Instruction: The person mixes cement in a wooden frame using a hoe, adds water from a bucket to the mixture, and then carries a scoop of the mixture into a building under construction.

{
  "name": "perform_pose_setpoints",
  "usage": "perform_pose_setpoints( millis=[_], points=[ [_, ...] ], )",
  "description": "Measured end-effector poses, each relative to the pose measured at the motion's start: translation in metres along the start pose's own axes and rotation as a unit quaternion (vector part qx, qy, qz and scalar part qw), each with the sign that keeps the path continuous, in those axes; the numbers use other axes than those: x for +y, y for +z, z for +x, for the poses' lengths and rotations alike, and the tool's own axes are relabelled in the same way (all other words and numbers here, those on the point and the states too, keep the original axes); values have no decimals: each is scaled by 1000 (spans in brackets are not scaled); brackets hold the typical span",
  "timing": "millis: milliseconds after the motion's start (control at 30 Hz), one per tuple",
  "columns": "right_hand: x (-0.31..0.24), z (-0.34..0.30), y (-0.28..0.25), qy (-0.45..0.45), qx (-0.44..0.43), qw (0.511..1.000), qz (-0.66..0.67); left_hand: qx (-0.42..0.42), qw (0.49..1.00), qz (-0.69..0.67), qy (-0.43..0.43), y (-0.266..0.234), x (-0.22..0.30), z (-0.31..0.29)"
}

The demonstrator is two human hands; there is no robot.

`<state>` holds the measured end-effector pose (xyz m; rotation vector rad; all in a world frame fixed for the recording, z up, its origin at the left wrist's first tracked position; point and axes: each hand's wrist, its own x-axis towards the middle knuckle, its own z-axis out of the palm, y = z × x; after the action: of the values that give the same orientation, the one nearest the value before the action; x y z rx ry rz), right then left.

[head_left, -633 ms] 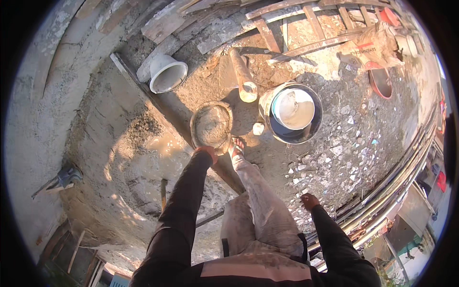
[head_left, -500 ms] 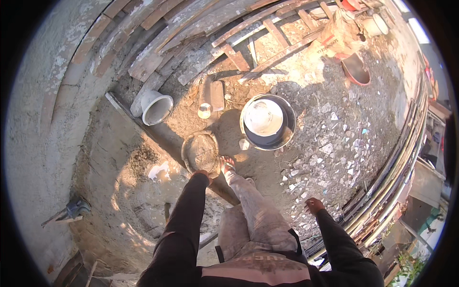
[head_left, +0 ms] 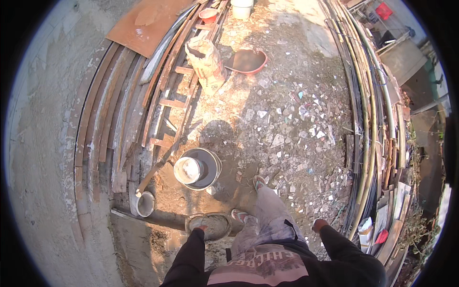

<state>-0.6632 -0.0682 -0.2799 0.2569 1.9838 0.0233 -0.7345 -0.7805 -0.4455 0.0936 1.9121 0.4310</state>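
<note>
From my end, I see the left hand (head_left: 201, 228) with its grip closed on the near rim of the shallow basin (head_left: 209, 214), which sits low beside the left sandalled foot (head_left: 239, 215), by the plank (head_left: 136, 217). The right hand (head_left: 320, 225) is off to the side, nothing visible in it; I can't tell how far its fingers are curled. One-sided hold on what looks like heavy grey mix (head_left: 216, 226): I'd want the rim level, the wrist firm and the foot clear.
</note>
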Motion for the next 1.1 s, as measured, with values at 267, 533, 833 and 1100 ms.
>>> perform_pose_setpoints(
  millis=[267,533,833,1100],
  points=[
    [197,57,27,-19,-102,995,14,55,807,-559,-184,-54,203,81],
    [388,173,-127,26,-25,986,-163,169,534,-801,-213,-234,374,169],
    [257,263,-572,14,281,883,376,216,420,-872,-129,-451,527,282],
    [138,256,-666,-89,215,875,424,189,402,-883,-150,-603,593,422]
  ],
)
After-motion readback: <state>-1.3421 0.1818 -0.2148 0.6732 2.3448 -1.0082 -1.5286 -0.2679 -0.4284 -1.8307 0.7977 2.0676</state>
